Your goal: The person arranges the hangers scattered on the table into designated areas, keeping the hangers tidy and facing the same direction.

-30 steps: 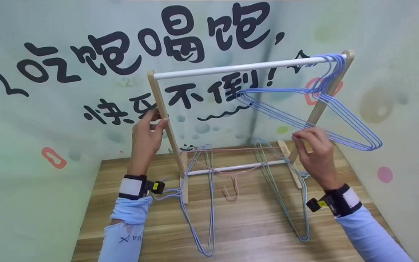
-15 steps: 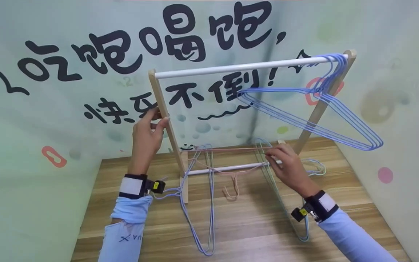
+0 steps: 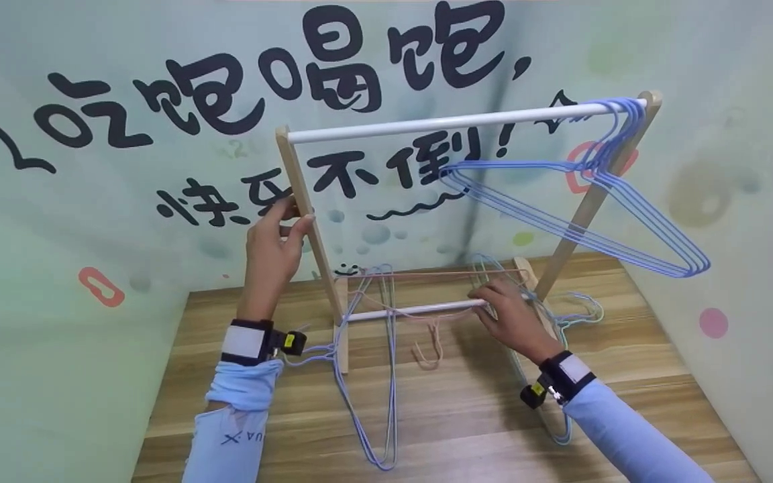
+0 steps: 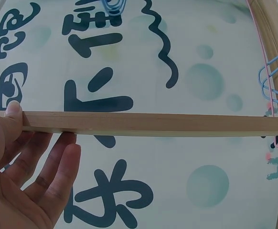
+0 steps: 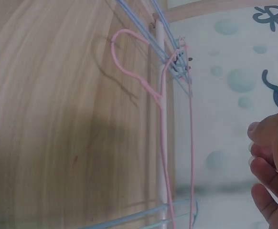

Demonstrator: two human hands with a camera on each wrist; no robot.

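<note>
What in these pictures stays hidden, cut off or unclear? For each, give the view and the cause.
Head view: part of the lower bar, behind the right hand.
Head view: some fingertips of the left hand, behind the post.
Head view: the exact number of blue hangers on the top bar, since their wires overlap.
Left wrist view: most of those hangers, cut off by the top edge.
Right wrist view: part of the right hand, cut off by the right edge.

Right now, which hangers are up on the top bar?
The blue hangers bunched at the right end of the top bar. The others are low, by the bottom bar: the left bunch, pink hanger and right bunch.
</note>
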